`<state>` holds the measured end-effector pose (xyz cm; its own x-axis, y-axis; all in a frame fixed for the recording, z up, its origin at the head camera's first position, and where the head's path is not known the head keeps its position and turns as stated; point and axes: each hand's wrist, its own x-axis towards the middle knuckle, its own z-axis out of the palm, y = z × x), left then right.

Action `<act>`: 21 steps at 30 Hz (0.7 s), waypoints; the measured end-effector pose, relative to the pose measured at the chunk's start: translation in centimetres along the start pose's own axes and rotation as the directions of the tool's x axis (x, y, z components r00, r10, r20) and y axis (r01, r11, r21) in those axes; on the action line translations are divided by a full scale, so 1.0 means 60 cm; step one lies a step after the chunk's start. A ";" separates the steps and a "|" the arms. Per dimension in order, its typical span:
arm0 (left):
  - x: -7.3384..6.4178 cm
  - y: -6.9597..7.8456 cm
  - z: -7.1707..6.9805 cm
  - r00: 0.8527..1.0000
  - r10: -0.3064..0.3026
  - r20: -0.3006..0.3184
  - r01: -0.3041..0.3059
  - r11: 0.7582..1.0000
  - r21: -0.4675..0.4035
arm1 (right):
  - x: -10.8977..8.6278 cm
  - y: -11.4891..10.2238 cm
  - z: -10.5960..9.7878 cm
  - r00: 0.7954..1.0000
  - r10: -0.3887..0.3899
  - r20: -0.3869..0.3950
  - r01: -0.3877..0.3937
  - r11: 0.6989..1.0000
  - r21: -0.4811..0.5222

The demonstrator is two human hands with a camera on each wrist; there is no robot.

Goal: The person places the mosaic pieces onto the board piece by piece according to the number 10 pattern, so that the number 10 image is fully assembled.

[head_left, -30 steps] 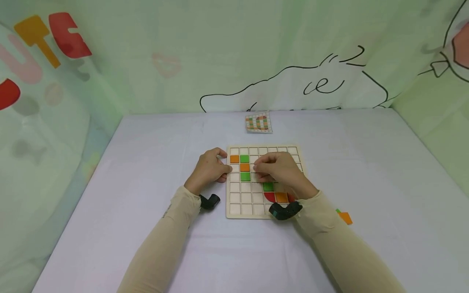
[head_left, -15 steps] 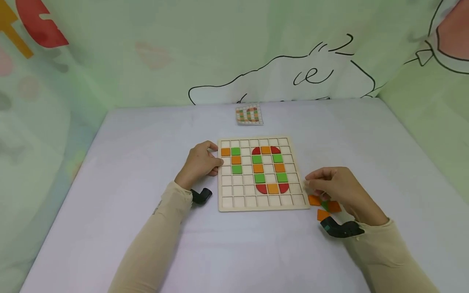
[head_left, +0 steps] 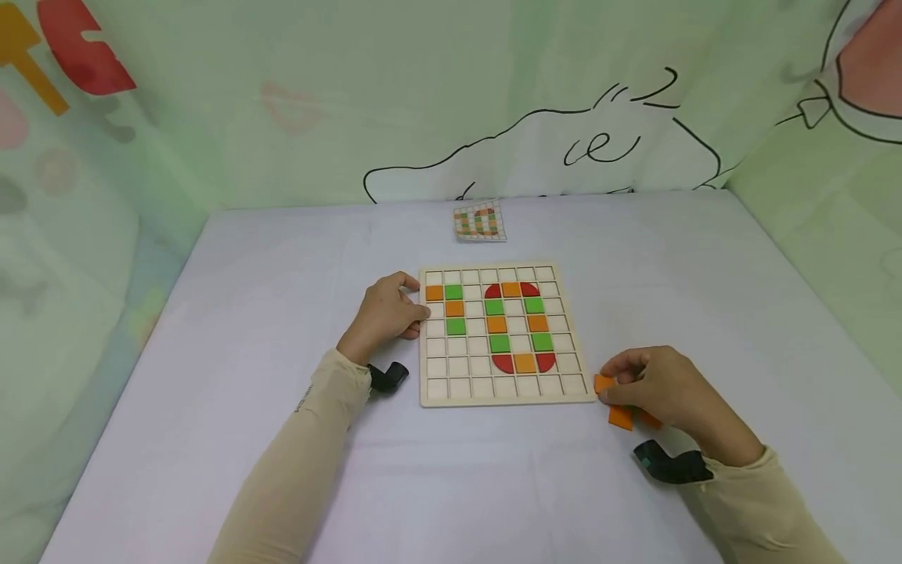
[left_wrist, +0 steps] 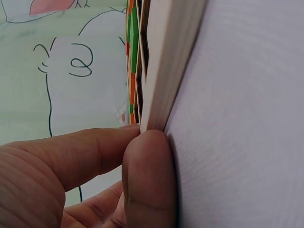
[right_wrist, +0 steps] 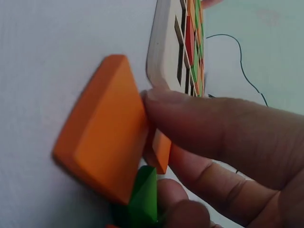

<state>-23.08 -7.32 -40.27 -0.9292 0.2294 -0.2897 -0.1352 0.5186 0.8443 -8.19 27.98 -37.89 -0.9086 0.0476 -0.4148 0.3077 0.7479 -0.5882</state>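
A light wooden grid board point(head_left: 438, 388) lies flat, holding orange and green squares and red quarter-round pieces. At its left edge my left hand point(head_left: 383, 312) grips the rim between thumb and fingers; the left wrist view shows the thumb point(left_wrist: 149, 175) against the board's side. My right hand point(head_left: 662, 388) is just off the near right corner, thumb and index finger around an orange square tile point(head_left: 604, 382). In the right wrist view another orange tile point(right_wrist: 107, 137) stands out close to the thumb, with a green tile point(right_wrist: 145, 197) beside it. The hand partly hides these loose tiles.
A small pattern card point(head_left: 479, 221) with a coloured grid sits behind the board near the table's back edge. More loose orange tiles point(head_left: 621, 417) lie under and beside the right hand. Printed curtains point(head_left: 282, 94) stand behind the white-covered table point(head_left: 451, 486).
My right hand has left the board's middle for the loose tiles at its right and has since moved slightly nearer the body. The left hand stays at the board's left edge.
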 end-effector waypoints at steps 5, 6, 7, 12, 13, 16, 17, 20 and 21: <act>-0.001 0.001 0.000 1.000 -0.005 -0.002 0.005 1.000 -0.016 | 0.000 -0.004 0.000 1.000 -0.031 -0.004 0.031 0.999 -0.012; -0.001 0.001 0.000 1.000 -0.006 -0.005 0.006 1.000 -0.016 | 0.001 -0.004 0.000 0.999 -0.040 -0.007 0.040 0.999 -0.013; -0.002 0.001 0.000 1.000 -0.007 -0.008 0.007 1.000 -0.014 | 0.001 -0.005 0.001 0.999 -0.050 -0.011 0.050 0.999 -0.015; -0.002 0.001 0.000 1.000 -0.004 -0.016 0.005 1.000 0.011 | 0.007 -0.012 0.003 0.997 -0.066 -0.029 0.066 0.998 -0.014; -0.001 0.001 0.000 1.000 -0.003 -0.015 0.003 1.000 0.016 | 0.008 -0.014 0.003 0.997 -0.064 -0.037 0.064 0.998 -0.004; -0.001 0.001 0.000 1.000 0.003 -0.013 -0.003 1.000 0.017 | 0.013 -0.019 0.003 0.995 -0.080 -0.065 0.083 0.996 0.044; -0.001 0.001 0.000 1.000 0.004 -0.011 -0.004 1.000 0.014 | 0.015 -0.021 0.002 0.994 -0.081 -0.069 0.087 0.993 0.077; -0.002 0.001 0.000 1.000 0.002 -0.007 -0.002 1.000 0.006 | 0.022 -0.033 0.002 0.995 -0.079 -0.057 0.089 0.979 0.185; -0.001 0.001 0.000 1.000 -0.001 -0.006 0.001 1.000 0.004 | 0.024 -0.038 0.003 0.996 -0.076 -0.046 0.085 0.972 0.220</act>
<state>-23.01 -7.30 -40.22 -0.9312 0.2243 -0.2875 -0.1345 0.5216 0.8425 -10.14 26.24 -37.28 -0.9415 0.0208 -0.3363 0.2843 0.5848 -0.7597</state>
